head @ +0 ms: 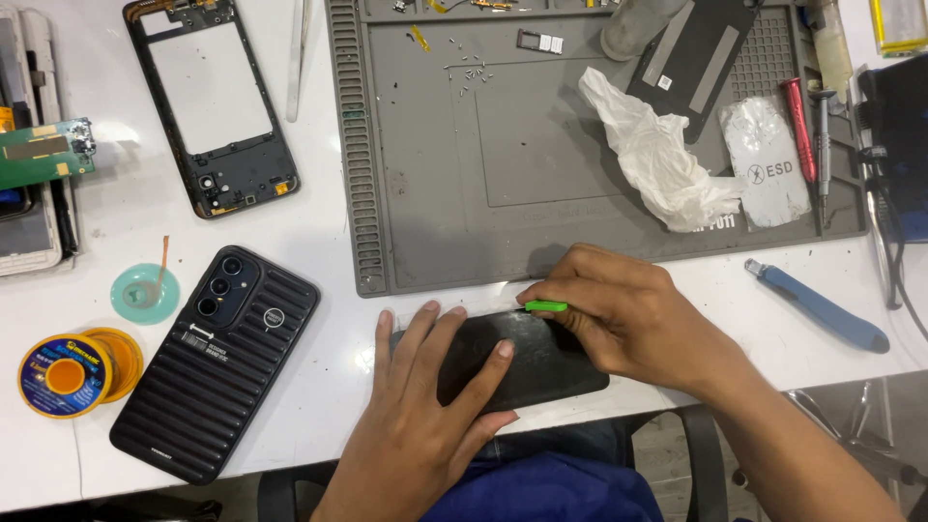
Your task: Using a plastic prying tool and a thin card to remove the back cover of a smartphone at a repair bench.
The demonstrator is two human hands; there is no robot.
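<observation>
- At the far left edge of the white tabletop [319, 242] lies a green circuit board [43, 152] on top of a pale phone part.
- Below it sit a small round teal dish [144, 293] and a yellow spool of wire [75, 369].
- Further up lies an empty black phone frame [215, 101], and you can see the tabletop through it.
- A black phone in a ribbed case [215, 362] lies tilted, camera side up, near the front edge.
- The left hand [425, 406] lies flat with its fingers spread wide. It presses down on the dark phone [527, 360] and holds nothing.
- The dark phone lies flat at the front edge of the tabletop, right under both hands, just below the grey mat [541, 164].
- The right hand [628, 314] has its fingers pressed together, pinching a small green pick [546, 305]. The pick touches the top edge of the dark phone.
- On the grey mat lie tiny screws [471, 72], a crumpled white tissue [662, 155] and a red-handled screwdriver [799, 116].
- To the right of the hands, a blue-handled tool [822, 307] lies on the tabletop, well apart from the phone.
</observation>
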